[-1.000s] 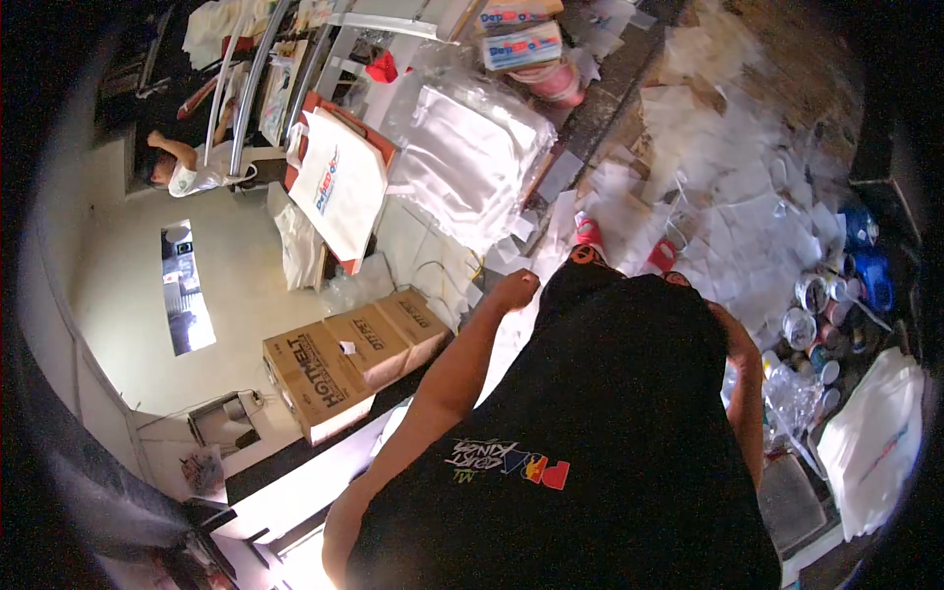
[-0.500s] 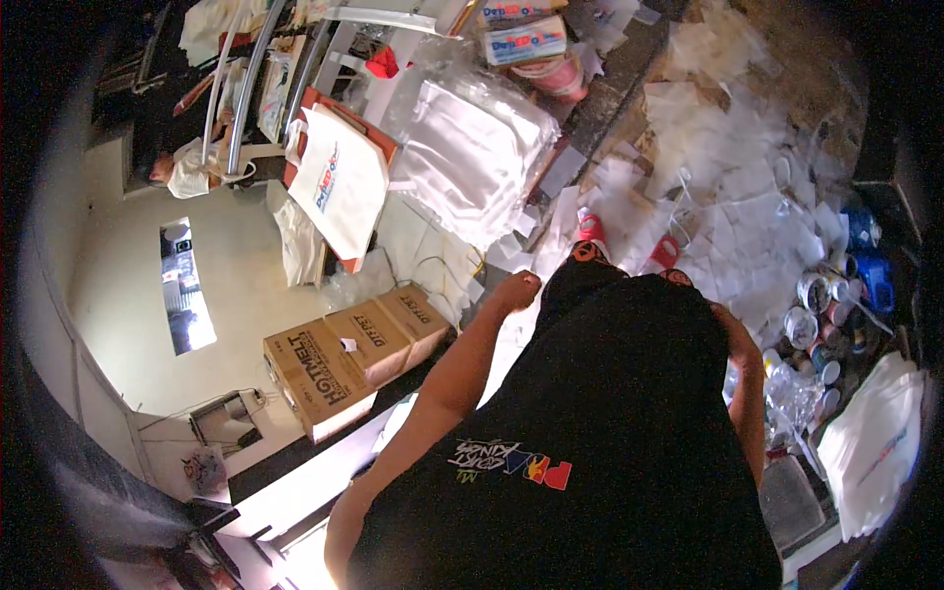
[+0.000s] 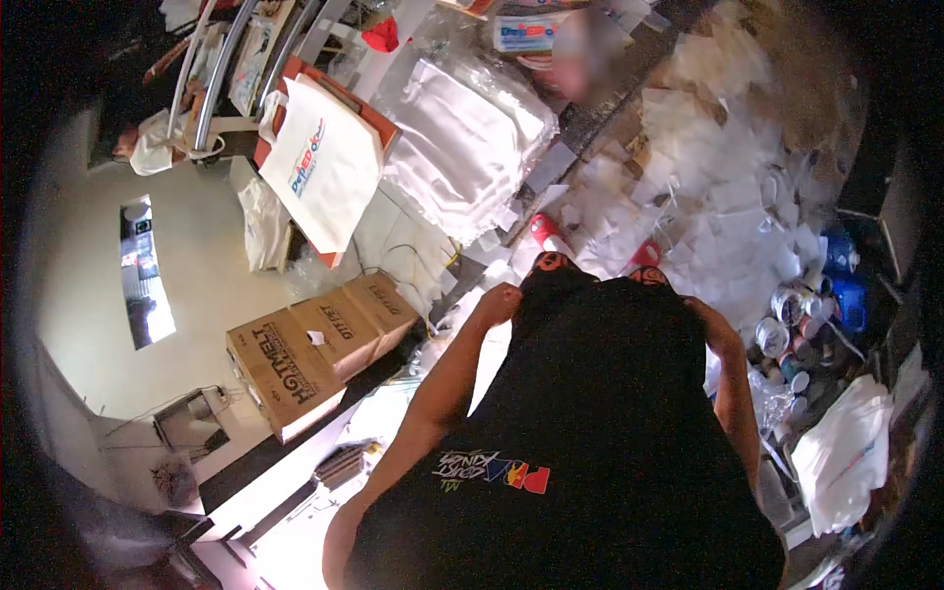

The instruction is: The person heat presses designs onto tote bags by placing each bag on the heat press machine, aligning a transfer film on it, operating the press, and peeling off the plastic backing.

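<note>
My left hand [image 3: 503, 302] is at the left edge of my black shirt [image 3: 590, 413], beside my dark shorts. Its fingers are curled closed, and what they hold, if anything, is hidden. On the other side, my right hand [image 3: 706, 320] rests against the shirt's right edge, its fingers mostly hidden behind the cloth. Red footwear [image 3: 547, 234] shows on my feet beyond the shorts. Left of my left hand stands a brown cardboard box [image 3: 285, 366]. Farther ahead, a white printed bag [image 3: 324, 162] lies on a red-brown board.
A plastic-wrapped white stack [image 3: 457, 147] lies ahead. Paper sheets [image 3: 708, 187] litter the floor. Open jars [image 3: 772, 336], a blue container [image 3: 848, 303] and white printed bags [image 3: 841, 457] stand or lie at right. Metal rails [image 3: 228, 74] rise at far left.
The view has shifted, so most surroundings appear farther left. More of the bright table at lower left shows. Both hands remain beside my shirt and shorts.
</note>
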The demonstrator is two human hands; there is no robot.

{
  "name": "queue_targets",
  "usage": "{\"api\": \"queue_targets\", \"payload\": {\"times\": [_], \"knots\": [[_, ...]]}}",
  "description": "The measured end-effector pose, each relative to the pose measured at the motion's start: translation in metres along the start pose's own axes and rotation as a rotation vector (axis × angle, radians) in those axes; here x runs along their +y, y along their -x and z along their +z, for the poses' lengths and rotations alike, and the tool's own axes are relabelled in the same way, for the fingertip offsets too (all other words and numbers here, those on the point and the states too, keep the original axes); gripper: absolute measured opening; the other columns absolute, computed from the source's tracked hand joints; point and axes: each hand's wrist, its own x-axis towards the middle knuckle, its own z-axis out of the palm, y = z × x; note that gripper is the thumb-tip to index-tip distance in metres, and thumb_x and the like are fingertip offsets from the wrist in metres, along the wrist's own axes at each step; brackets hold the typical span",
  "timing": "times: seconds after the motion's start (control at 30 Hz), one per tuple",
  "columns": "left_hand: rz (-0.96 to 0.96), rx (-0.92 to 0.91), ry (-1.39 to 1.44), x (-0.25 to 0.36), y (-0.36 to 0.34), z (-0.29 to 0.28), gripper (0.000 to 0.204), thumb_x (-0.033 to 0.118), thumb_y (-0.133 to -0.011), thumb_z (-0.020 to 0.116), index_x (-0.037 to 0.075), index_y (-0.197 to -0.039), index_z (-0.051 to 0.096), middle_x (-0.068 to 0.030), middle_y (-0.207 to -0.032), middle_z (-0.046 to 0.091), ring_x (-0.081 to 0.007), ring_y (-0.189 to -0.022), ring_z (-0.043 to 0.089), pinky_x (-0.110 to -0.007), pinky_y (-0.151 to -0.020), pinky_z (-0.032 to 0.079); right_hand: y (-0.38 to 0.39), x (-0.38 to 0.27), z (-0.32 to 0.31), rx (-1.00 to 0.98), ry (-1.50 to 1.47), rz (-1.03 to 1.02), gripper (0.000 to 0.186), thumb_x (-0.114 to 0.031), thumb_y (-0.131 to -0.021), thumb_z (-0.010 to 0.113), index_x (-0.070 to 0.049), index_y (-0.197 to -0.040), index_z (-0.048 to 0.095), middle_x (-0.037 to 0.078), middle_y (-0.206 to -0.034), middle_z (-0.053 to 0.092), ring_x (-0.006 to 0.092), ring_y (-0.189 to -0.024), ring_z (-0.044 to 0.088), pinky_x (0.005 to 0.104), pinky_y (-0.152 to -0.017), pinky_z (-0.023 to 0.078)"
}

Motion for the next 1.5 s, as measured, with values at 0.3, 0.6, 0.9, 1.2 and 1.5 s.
{"api": "queue_targets", "payload": {"times": [0.3,0.6,0.9,1.2,1.5], "knots": [[-0.418,0.142,0.766,-0.096,0.048,0.039,0.028,0.027,-0.095,0.055,0.003,-0.104,0.066,-0.015,-0.098,0.069,-0.0291,-0.097,0.067,-0.037,-0.088,0.052,-0.214,-0.152,0.079,0.314,1.102,-0.425,0.023,-0.021,-0.09,0.056,0.0,-0.097,0.063,0.023,-0.096,0.067,0.0394,-0.093,0.066,0.0457,-0.08,0.053],[-0.726,0.179,1.063,-0.161,0.149,0.081,0.037,0.032,-0.097,0.058,0.003,-0.119,0.062,-0.0111,-0.093,0.07,-0.0174,-0.079,0.066,-0.033,-0.076,0.053,-0.533,-0.239,0.266,0.505,1.362,-0.545,0.036,-0.03,-0.083,0.068,0.003,-0.091,0.059,0.024,-0.089,0.065,0.0401,-0.089,0.064,0.0487,-0.076,0.052],[-0.287,-0.008,0.686,-0.167,0.22,0.234,0.028,0.007,-0.087,0.05,0.004,-0.111,0.065,-0.0143,-0.111,0.066,-0.0346,-0.103,0.062,-0.041,-0.09,0.051,-0.637,-0.222,0.285,0.757,1.427,-0.386,0.033,-0.02,-0.082,0.066,0.001,-0.105,0.054,0.022,-0.102,0.063,0.0382,-0.098,0.064,0.0463,-0.081,0.055],[-0.751,0.27,1.238,-0.135,0.133,0.137,0.029,0.016,-0.095,0.052,0.004,-0.119,0.063,-0.0129,-0.106,0.071,-0.0244,-0.097,0.068,-0.034,-0.085,0.054,-0.608,-0.24,0.273,0.585,1.02,-0.506,0.031,-0.022,-0.083,0.066,-0.002,-0.107,0.059,0.019,-0.09,0.069,0.0366,-0.089,0.068,0.0423,-0.081,0.054],[-0.477,0.55,2.345,-0.119,0.023,0.084,0.081,0.064,-0.093,0.048,0.015,-0.152,0.025,-0.0141,-0.145,0.043,-0.0344,-0.13,0.046,-0.057,-0.102,0.041,-0.351,-0.23,0.234,0.248,0.492,-0.322,0.044,-0.025,-0.085,0.061,0.003,-0.119,0.056,0.015,-0.099,0.065,0.0269,-0.09,0.063,0.0376,-0.08,0.049]]}}
